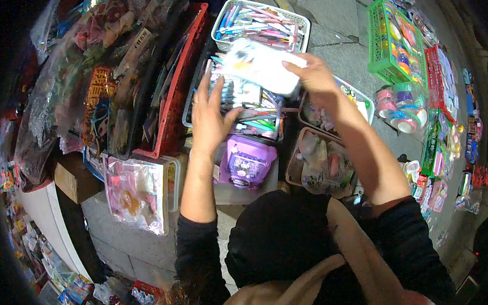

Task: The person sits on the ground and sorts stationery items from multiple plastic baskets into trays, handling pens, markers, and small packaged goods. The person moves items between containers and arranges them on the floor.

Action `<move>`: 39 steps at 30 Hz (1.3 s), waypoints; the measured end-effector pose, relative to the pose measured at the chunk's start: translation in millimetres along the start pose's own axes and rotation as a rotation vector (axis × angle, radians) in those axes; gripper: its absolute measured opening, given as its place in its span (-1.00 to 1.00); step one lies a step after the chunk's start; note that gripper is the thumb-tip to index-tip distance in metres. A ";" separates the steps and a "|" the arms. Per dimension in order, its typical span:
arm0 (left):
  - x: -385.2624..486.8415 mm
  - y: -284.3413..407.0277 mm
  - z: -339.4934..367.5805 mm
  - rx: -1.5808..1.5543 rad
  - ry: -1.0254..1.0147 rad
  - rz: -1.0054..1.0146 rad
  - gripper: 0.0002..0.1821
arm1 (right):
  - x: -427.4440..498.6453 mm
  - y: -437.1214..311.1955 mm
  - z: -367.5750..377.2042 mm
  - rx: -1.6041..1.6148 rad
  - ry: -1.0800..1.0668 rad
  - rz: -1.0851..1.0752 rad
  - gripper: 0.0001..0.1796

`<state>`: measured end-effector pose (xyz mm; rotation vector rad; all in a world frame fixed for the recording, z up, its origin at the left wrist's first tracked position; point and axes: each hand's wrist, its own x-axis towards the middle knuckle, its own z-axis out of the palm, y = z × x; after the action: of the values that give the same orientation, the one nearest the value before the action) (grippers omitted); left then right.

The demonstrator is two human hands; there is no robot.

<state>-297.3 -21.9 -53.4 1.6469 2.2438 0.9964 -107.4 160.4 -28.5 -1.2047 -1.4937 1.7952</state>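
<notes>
My right hand (315,75) grips the right end of a flat white packet (266,70), with the thumb on top. The packet is overexposed and slightly blurred, so its contents cannot be made out. It hangs over a dark basket (187,114) filled with pens (261,124) and hides part of them. My left hand (207,115) reaches over the left side of this basket with fingers spread. Nothing shows in its grasp; whether the fingertips touch the pens I cannot tell. Just beyond stands a white basket (308,29) of pens and markers.
Nearer me are a purple container (246,162) and a clear tub (290,170) of bagged items. A red crate (174,85) and plastic-wrapped goods (118,47) stand left. Rightward, a green basket (381,41) holds tape rolls, beside bagged rolls (403,107). Stone paving (337,27) lies between.
</notes>
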 end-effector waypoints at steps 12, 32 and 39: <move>147.3 -37.7 5.9 0.293 -0.514 0.357 -0.13 | -121.5 11.3 -136.9 0.205 0.381 0.265 -0.65; -59.2 102.8 86.7 -0.198 -0.670 0.721 -0.36 | -247.8 60.9 -224.8 0.231 0.254 0.701 -0.49; -62.4 76.7 88.8 -0.342 -0.456 0.763 -0.47 | -198.6 45.9 -187.3 -1.383 -0.117 0.073 -0.64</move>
<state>-169.3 -29.9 -88.4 2.2977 1.0874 0.9276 156.5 78.6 -11.8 -1.6769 -2.9091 0.6548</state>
